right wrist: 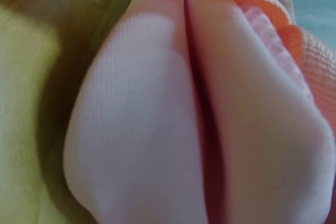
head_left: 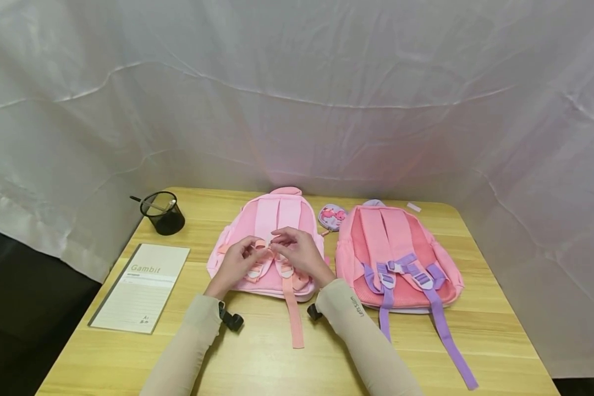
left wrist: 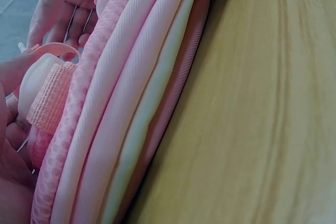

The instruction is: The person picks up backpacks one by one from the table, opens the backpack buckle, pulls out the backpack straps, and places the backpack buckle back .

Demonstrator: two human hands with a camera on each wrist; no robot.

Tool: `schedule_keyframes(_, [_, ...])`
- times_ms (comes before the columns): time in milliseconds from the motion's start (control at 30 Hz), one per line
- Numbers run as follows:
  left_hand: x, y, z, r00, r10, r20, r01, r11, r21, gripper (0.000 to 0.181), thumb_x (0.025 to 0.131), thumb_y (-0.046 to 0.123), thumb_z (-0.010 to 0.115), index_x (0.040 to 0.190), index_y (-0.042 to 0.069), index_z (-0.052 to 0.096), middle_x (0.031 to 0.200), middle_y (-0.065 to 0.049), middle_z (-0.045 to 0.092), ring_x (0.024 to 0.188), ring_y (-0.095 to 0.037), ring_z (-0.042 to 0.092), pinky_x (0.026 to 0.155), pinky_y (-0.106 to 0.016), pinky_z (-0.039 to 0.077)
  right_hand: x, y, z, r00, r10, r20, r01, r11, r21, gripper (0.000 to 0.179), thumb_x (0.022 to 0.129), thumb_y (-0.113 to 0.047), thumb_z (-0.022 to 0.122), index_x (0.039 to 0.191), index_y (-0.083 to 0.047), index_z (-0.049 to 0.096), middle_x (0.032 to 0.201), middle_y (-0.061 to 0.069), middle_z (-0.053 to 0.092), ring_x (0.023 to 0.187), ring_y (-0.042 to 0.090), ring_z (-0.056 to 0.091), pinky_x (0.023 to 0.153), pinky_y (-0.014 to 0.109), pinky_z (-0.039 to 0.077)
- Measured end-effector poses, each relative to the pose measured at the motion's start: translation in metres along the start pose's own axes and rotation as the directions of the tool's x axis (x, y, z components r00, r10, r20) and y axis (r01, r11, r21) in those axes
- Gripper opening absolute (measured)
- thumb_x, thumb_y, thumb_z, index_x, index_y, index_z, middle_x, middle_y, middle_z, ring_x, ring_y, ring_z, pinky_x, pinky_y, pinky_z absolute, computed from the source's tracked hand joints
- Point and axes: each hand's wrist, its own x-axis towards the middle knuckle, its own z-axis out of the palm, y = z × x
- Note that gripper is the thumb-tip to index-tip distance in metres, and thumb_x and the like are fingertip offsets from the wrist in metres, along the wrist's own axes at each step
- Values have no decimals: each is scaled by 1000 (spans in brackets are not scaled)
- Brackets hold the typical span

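Observation:
A pink backpack [head_left: 247,220] lies with its shoulder straps facing up, under both hands. My left hand [head_left: 236,265] pinches an orange chest strap [head_left: 260,243], which loops up above its fingertips. From the other side my right hand [head_left: 303,252] holds the strap's end between thumb and fingers, the two hands' fingertips meeting over the middle of the bag. What exactly sits between the right fingertips is hidden. A white strap adjuster [left wrist: 38,80] with orange webbing [left wrist: 52,98] shows beside the left hand in the left wrist view. One long orange strap tail [head_left: 293,319] hangs onto the table.
To the right lies a second pink backpack [head_left: 450,267] with purple straps [head_left: 445,335] and a fastened chest clip. A small round pouch [head_left: 332,216] sits between the bags. At left are a notebook [head_left: 141,289] and a black mesh pen holder [head_left: 170,223]. Grey curtains [head_left: 297,110] surround the wooden table [head_left: 257,357].

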Motion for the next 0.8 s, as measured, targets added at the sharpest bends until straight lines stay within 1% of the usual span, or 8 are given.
schedule_keyframes(133, [0, -1, 0, 1000, 11, 13, -11, 1000, 13, 16, 99, 25, 72, 110, 14, 71, 81, -1, 57, 72, -13, 52, 65, -24, 44, 2, 0, -1, 1000, -29, 6, 29, 999, -25, 29, 96, -18, 75, 123, -9, 73, 110, 4, 77, 93, 15, 69, 82, 28, 56])
schedule_keyframes(233, [0, -1, 0, 1000, 7, 21, -8, 999, 38, 15, 99, 27, 71, 108, 14, 71, 79, 1, 57, 72, -11, 52, 64, -24, 44, 5, 0, -2, 999, -48, 14, 49, 998, -40, 22, 95, -17, 76, 117, -11, 77, 105, 2, 77, 91, 13, 68, 83, 27, 56])
schedule_keyframes(333, [0, 0, 1, 1000, -1, 25, -1, 999, 41, 16, 99, 28, 71, 108, 14, 71, 78, 1, 58, 71, -12, 52, 63, -24, 44, 6, 0, -2, 998, -57, 11, 57, 997, -47, 17, 94, -15, 76, 111, -12, 78, 100, 1, 77, 90, 12, 68, 83, 28, 56])
schedule_keyframes(467, [0, 3, 2, 999, -32, 0, 32, 999, 34, 23, 95, 32, 77, 109, 16, 70, 79, 0, 58, 70, -12, 52, 61, -23, 43, 6, 1, -2, 999, -43, -15, 42, 998, -49, 10, 95, -18, 76, 104, -16, 78, 97, -2, 76, 88, 11, 68, 82, 28, 56])
schedule_keyframes(533, [0, 4, 3, 999, -51, -19, 52, 997, 51, 25, 91, 35, 80, 105, 17, 70, 78, 1, 59, 69, -12, 52, 60, -23, 42, 7, 2, -2, 999, -39, -34, 37, 998, -45, 7, 96, -19, 75, 102, -16, 77, 96, -3, 76, 87, 10, 68, 81, 28, 57])
schedule_keyframes(700, [0, 6, 7, 998, -48, -49, 54, 992, 116, 21, 87, 36, 85, 90, 18, 73, 77, 3, 66, 67, -13, 55, 59, -23, 43, 7, -1, -1, 997, -41, -64, 39, 999, -33, 6, 97, -18, 74, 101, -14, 76, 96, -1, 76, 86, 11, 69, 82, 30, 57])
schedule_keyframes(800, [-1, 6, 8, 997, -41, -59, 48, 992, 116, 18, 87, 31, 85, 89, 17, 74, 79, 2, 69, 67, -13, 56, 60, -22, 45, 7, -2, 0, 997, -34, -67, 32, 999, -29, 6, 96, -17, 75, 101, -13, 76, 96, 1, 76, 86, 11, 69, 82, 29, 58])
